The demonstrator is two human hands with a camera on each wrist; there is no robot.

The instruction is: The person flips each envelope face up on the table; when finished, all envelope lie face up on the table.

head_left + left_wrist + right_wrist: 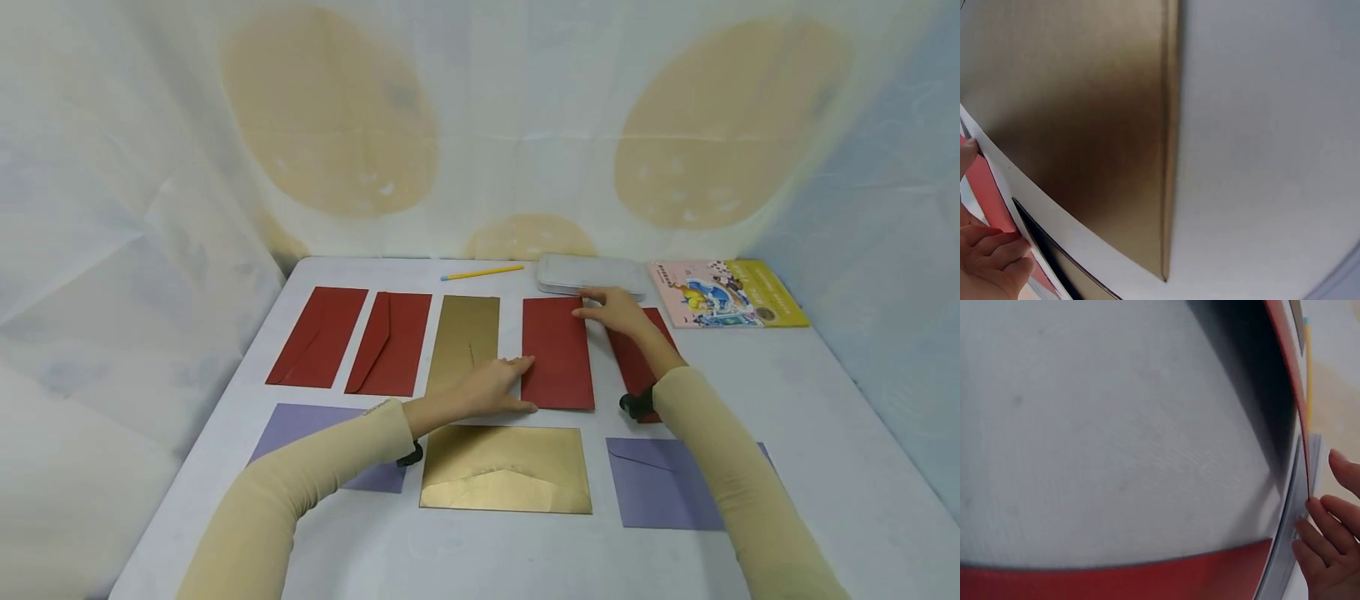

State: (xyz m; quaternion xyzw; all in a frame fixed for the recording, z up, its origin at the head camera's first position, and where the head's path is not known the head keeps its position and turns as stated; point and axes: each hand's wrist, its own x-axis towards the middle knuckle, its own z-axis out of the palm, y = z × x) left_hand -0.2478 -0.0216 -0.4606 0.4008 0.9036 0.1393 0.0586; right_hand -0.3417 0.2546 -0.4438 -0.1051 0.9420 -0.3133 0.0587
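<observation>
A red envelope (557, 358) lies lengthwise between both hands, its plain face up. My left hand (491, 389) touches its left side near the lower corner, fingers extended and thumb apart. At its upper right corner is my right hand (615, 312); in the right wrist view, the fingertips (1315, 506) touch the corner and the thumb stands away. There the envelope's edge (1297, 394) looks raised above the table. Left of it lies an upright gold envelope (461, 333), partly behind the left hand. Another red envelope (633, 358) is partly covered by the right forearm.
Two red envelopes (306, 333) (397, 350) lie at left. In front are a gold envelope (506, 471) and purple envelopes (307, 421) (652, 492), partly under the sleeves. Along the back are a pencil (483, 272), a pale flat case (588, 271) and a colourful book (723, 292).
</observation>
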